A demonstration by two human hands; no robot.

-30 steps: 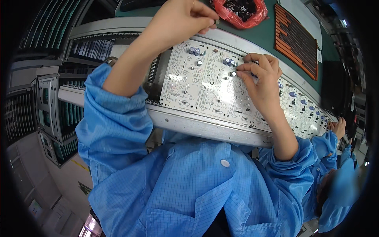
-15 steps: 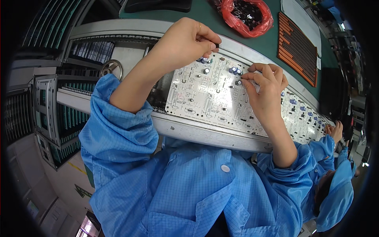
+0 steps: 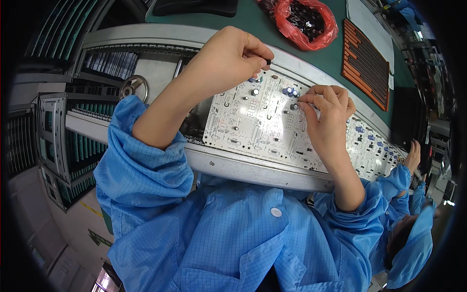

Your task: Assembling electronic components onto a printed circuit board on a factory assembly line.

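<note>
My left hand [image 3: 228, 61] is over the far edge of a white circuit board [image 3: 233, 114], thumb and fingers closed on a small black electronic component [image 3: 268, 62]. My right hand [image 3: 328, 114] is pinched low over the same board, fingertips beside a cluster of blue capacitors [image 3: 289, 91] and a dark upright capacitor [image 3: 294, 106]. Whatever the right fingertips hold, if anything, is hidden. Another small capacitor [image 3: 255, 92] stands below my left fingers. Several black and light parts sit scattered across the board.
The board lies between metal conveyor rails [image 3: 243, 168]. Beyond them, a green bench top [image 3: 253, 31] carries an open red plastic bag [image 3: 331, 36] of black parts and an orange-and-black slotted tray [image 3: 365, 68]. A handwheel [image 3: 134, 87] is at left. A co-worker's hand [image 3: 413, 158] is at far right.
The whole view has shifted slightly. My left hand, with the black component, has lowered a little toward the board; my right hand keeps its pinch by the capacitors.
</note>
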